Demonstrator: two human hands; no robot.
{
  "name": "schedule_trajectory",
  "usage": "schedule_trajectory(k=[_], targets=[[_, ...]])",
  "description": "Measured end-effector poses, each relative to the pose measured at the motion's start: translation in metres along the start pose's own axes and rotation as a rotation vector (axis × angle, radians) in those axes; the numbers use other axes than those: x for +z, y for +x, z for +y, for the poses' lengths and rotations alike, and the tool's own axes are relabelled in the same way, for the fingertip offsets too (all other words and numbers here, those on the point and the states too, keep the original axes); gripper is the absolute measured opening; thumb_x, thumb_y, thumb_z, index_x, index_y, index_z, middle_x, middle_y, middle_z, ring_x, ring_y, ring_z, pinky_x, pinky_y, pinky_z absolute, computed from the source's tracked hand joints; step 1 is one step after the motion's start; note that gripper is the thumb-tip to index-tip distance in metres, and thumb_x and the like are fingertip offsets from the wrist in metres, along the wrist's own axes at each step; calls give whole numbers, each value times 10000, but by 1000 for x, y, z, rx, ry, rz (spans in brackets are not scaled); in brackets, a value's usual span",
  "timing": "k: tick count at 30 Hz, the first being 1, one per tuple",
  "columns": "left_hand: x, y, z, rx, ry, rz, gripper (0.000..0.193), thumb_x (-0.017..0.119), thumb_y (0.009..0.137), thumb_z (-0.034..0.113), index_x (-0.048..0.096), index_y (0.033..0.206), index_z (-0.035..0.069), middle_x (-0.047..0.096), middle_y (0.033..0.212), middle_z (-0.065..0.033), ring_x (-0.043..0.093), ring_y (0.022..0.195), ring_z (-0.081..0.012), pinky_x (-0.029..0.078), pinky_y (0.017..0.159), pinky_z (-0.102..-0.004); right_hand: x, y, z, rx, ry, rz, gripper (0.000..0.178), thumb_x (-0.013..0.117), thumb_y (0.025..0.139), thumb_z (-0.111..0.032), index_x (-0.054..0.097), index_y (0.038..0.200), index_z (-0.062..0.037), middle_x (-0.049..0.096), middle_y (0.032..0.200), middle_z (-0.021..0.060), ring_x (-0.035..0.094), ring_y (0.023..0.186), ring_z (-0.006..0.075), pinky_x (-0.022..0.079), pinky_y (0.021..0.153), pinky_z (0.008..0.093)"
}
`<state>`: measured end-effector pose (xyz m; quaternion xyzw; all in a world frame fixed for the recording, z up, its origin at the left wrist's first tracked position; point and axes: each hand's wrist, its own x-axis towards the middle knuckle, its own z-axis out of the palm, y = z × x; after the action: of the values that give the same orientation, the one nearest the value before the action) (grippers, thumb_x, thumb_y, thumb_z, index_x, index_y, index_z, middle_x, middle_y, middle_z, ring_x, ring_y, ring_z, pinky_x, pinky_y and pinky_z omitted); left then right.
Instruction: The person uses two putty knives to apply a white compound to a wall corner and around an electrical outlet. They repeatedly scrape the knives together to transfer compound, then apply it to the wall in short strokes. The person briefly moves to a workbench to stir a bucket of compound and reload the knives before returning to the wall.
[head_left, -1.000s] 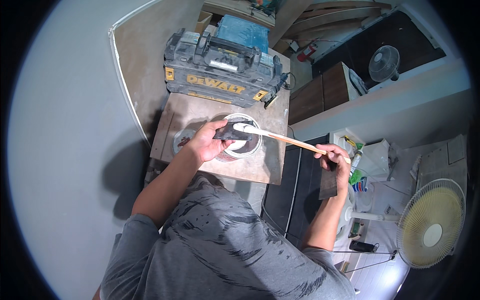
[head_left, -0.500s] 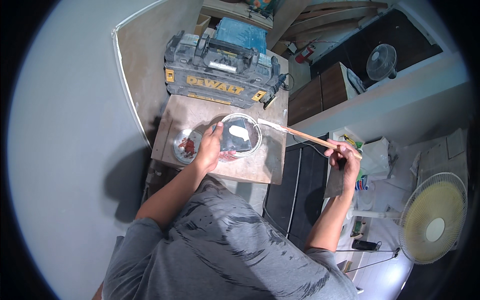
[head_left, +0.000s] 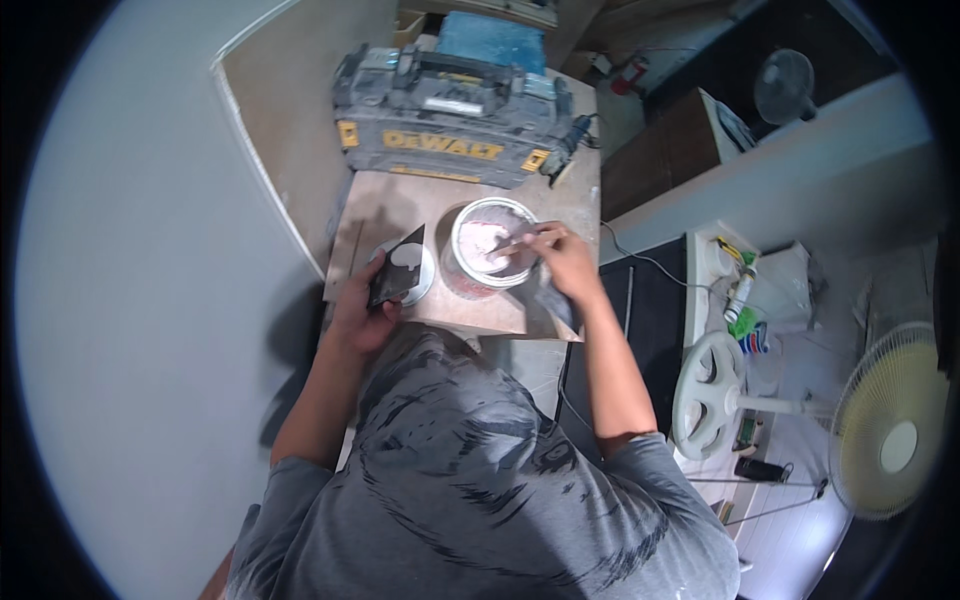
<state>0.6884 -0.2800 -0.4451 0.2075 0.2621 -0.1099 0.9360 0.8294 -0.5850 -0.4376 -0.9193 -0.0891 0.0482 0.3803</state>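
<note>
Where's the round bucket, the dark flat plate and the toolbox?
Round bucket (head_left: 462,277), head view: outer wall.
Dark flat plate (head_left: 393,280), head view: lower bare face.
Toolbox (head_left: 450,142), head view: front face's middle.

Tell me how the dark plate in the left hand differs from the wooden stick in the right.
The dark plate is broad and flat; the wooden stick is narrow. The plate carries a white patch on its dark face; the stick is light brown. The plate is left of the tub, while the stick reaches into it. Both are held: left hand, right hand.
</note>
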Motion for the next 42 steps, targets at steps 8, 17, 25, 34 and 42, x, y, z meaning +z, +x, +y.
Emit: schedule_trajectory(k=[8,17,25,34,42], targets=[[-91,-47,24,134,-83,-86,310,510,1053,326,631,1060,41,717,844,-74,613,520,-97,451,370,-197,-12,-96,164,1006,497,-576,661,487,952,-699,661,1019,-65,495,684,-20,454,558,118,380,530,277],[-104,-57,1,95,-116,72,332,520,1049,352,620,1087,37,722,847,-79,640,543,-110,438,363,-190,61,-127,173,1215,1014,-842,785,499,863,-809,631,1007,-48,538,775,16,514,652,165,423,559,311],[-176,-2,-19,96,-175,80,314,553,1034,349,634,1137,64,725,940,-75,694,686,-138,496,428,-226,87,-94,102,781,1000,-783,364,721,880,-60,595,1220,-24,673,1063,61,668,989,181,534,890,311],[-216,28,-63,107,-311,123,400,584,1012,359,618,1265,50,727,1069,-59,648,711,-132,492,498,-210,158,-75,15,-24,-90,-469,273,696,863,-144,701,1078,26,689,1087,198,676,1003,326,524,887,401],[-202,28,-65,79,-350,224,354,643,976,413,671,1077,75,713,843,-59,650,619,-156,522,467,-223,202,-60,-30,-387,-498,-464,369,622,821,-27,561,1173,67,616,1097,260,615,1078,432,541,933,455]])
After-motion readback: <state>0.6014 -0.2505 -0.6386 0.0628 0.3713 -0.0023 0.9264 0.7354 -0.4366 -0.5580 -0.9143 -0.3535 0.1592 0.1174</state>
